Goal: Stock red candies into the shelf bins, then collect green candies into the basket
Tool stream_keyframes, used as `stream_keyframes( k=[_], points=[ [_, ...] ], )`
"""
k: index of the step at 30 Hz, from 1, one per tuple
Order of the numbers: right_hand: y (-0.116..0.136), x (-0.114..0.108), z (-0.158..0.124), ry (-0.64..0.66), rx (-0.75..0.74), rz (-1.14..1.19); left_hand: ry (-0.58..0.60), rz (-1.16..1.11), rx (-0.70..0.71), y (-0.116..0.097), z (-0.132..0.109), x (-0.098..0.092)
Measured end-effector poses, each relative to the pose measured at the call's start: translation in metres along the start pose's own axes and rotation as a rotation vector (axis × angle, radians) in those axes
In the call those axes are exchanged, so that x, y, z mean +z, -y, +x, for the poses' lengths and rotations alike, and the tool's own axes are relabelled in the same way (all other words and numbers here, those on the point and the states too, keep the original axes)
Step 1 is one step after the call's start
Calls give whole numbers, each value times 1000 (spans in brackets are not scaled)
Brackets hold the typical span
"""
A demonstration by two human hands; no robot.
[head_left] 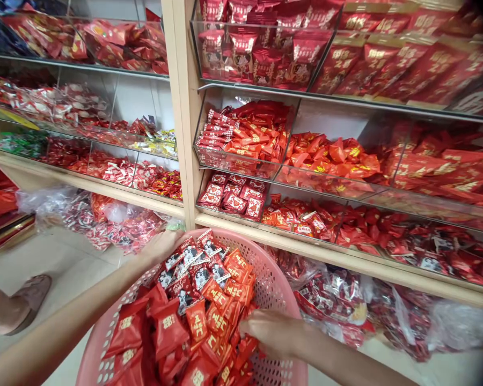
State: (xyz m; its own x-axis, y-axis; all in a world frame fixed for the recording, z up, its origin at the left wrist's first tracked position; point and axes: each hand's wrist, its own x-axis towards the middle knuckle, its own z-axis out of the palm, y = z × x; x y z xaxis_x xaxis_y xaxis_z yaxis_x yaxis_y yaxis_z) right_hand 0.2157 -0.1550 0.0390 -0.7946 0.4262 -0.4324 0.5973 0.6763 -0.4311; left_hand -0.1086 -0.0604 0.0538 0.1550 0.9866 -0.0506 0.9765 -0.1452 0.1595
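A pink perforated plastic basket (282,268) is heaped with small wrapped sweets. Large red packets (171,327) fill its near left side, orange-red packets with gold lettering (217,300) lie in the middle, and black-and-white printed packets (191,262) are piled at the far side. My left hand (169,242) reaches to the basket's far left rim and grips it, its fingers mostly hidden. My right hand (268,329) is inside the basket at the right, fingers curled against the orange-red packets. Whatever is in those fingers is hidden.
Wooden shelves (179,107) with clear-fronted bins of red-wrapped sweets (334,155) rise in front. Plastic bags of sweets (338,300) lie on the floor beneath, also bags at the left (116,214). Another person's sandalled foot (30,300) stands at the left.
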Motion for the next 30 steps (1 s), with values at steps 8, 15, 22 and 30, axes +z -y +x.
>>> stream_keyframes(
  k=[8,15,22,30],
  points=[
    [-12,-1,2,-29,-21,-351,51,2,66,-8,16,-2],
    [-10,-19,-2,34,-96,-251,40,20,52,-6,11,-2],
    [6,-7,-2,-45,-87,-288,45,62,49,-9,11,-3],
    [20,17,9,-70,-144,-490,36,48,55,-8,8,-3]
  ],
)
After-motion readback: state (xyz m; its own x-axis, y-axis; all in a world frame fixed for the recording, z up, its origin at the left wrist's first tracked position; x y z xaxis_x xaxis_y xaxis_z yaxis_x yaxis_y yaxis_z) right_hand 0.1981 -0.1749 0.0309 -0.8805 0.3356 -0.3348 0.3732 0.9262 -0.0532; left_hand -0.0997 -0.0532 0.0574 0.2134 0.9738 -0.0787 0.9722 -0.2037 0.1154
